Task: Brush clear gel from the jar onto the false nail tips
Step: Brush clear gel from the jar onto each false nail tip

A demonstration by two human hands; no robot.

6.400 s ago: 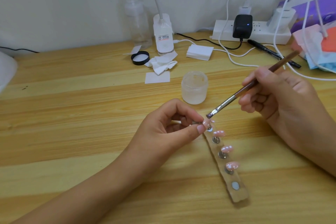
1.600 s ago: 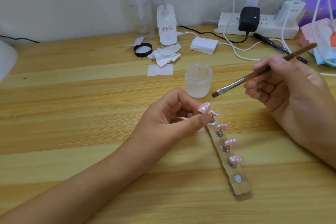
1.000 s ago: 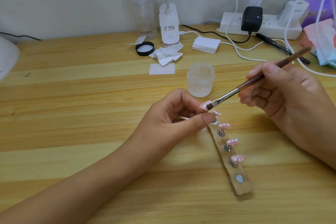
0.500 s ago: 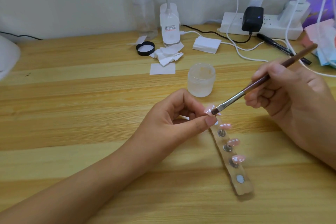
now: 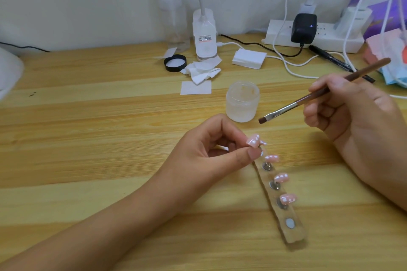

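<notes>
Your left hand (image 5: 209, 152) pinches the held nail tip (image 5: 253, 140) from beneath, with thumb and forefinger closed under it. Whatever mount it rides on is hidden by those fingers. The forearm reaches in from the near left, low over the bench (image 5: 88, 116), and the tip is presented face up toward the brush. Your right hand (image 5: 352, 116) grips the brush (image 5: 293, 104) pen-fashion, its fingers curled round the brown handle. The bristles (image 5: 263, 119) hang in the air just beside the jar (image 5: 242, 103), above and apart from the held tip, and touch neither. Whether they carry gel cannot be told. The jar stands open on the bench beyond your left hand, and its frosted wall hides the gel level. Three more nail tips (image 5: 282, 178) stand on the holder strip (image 5: 293, 235) just right of that hand, with one bare seat (image 5: 289, 223) at the near end. Assessment: the tip is very light, thin, stiff and glossy, and is likely to be slippery once coated. Take it from underneath, never by the face, with a gentle pinch, since it could flick out. The bristles are soft and call for light strokes. The jar looks small and light enough to tip if you press the brush hard on its rim.
</notes>
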